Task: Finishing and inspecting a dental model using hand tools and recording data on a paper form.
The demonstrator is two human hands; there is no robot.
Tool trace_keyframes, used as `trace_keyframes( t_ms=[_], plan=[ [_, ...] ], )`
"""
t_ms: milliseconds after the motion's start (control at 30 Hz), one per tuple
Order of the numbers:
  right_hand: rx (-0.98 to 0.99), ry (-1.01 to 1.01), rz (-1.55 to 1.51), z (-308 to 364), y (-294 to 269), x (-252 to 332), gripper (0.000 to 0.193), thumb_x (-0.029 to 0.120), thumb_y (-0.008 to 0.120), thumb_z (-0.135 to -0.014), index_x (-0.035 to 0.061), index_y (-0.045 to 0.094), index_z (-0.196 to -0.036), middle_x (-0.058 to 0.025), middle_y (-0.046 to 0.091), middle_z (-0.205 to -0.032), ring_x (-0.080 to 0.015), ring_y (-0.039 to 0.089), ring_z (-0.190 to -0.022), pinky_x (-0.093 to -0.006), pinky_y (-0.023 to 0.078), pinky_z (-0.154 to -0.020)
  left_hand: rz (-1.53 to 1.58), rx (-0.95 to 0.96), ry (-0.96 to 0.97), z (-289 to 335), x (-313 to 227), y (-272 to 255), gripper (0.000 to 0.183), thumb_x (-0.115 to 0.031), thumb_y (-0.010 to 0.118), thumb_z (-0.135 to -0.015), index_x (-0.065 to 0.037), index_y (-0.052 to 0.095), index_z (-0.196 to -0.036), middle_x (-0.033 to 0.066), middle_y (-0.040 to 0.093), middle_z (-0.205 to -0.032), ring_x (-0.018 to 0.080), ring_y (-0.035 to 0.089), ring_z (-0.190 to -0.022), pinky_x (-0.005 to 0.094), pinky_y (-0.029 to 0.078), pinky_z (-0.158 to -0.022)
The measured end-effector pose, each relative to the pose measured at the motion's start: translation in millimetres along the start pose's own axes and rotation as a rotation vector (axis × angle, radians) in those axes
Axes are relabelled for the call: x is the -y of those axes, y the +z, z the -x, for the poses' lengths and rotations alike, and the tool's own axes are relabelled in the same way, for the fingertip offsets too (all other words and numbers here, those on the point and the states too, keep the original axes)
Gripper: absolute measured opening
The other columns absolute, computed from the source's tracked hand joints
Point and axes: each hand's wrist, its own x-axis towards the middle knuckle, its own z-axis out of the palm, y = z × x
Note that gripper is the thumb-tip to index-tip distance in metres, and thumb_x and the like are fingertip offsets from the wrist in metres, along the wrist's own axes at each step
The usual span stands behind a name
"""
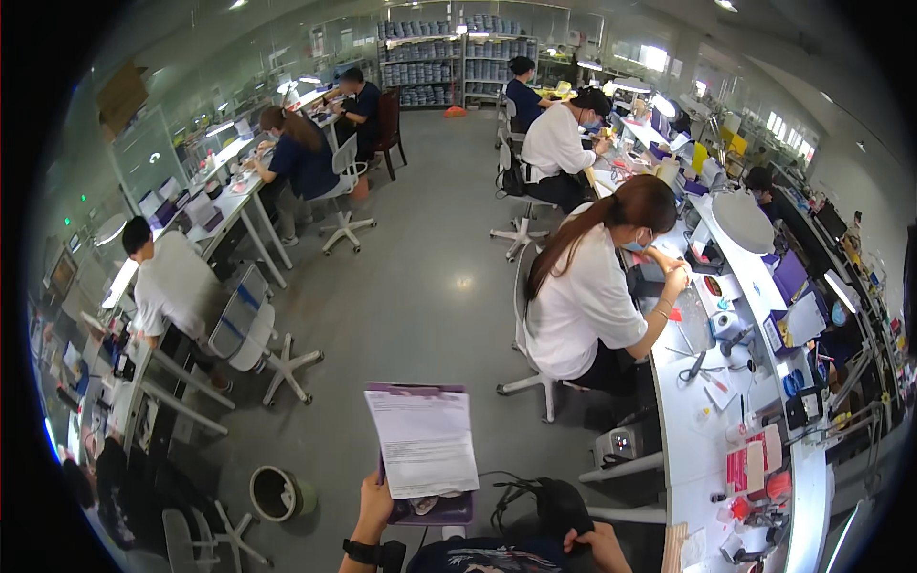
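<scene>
At the lower middle my left hand (375,500) grips the left side of a shallow purple tray (435,516). White printed sheets (425,439) lie on the tray and cover most of it. Below the sheets' lower edge, small items in the tray show, too small to name. A dark band circles my left wrist. To the right, my right hand (602,548) is closed, its fingers curled at the lower edge of a black bag-like thing (562,506) with thin straps or cords. What its fingers hold there is partly hidden.
A long white workbench (683,449) with tools and lamps runs along the right, where a person in white (583,306) sits. Other people work at benches on both sides. A waste bin (284,494) and an office chair (250,334) stand left. Shelves (458,62) line the back.
</scene>
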Motion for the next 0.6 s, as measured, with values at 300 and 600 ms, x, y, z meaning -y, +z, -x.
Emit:
trace_keyframes(
  t_ms=[300,600],
  plan=[
    [-0.037,-0.325,0.359,-238.2,42.4,169.7,0.024,0.019,0.077,-0.080,0.0028,0.063,-0.069,0.0022,0.058,-0.063,-0.0054,0.052,-0.060,-0.0254,0.041,-0.055,0.369,-0.129,-0.023,-172.6,-92.4,53.6,0.031,-0.011,0.058,-0.095,0.011,0.061,-0.117,0.0125,0.069,-0.106,0.0180,0.067,-0.091,0.0307,0.052,-0.081],
    [0.674,-0.300,0.050,-470.7,131.1,357.4,0.017,0.016,0.072,-0.086,0.0053,0.060,-0.087,0.0028,0.055,-0.070,-0.0069,0.050,-0.061,-0.0253,0.043,-0.058,0.353,-0.351,0.047,-317.7,-125.7,67.4,0.034,-0.014,0.058,-0.095,0.009,0.060,-0.120,0.0106,0.068,-0.111,0.0168,0.065,-0.096,0.0294,0.050,-0.084]
  ],
)
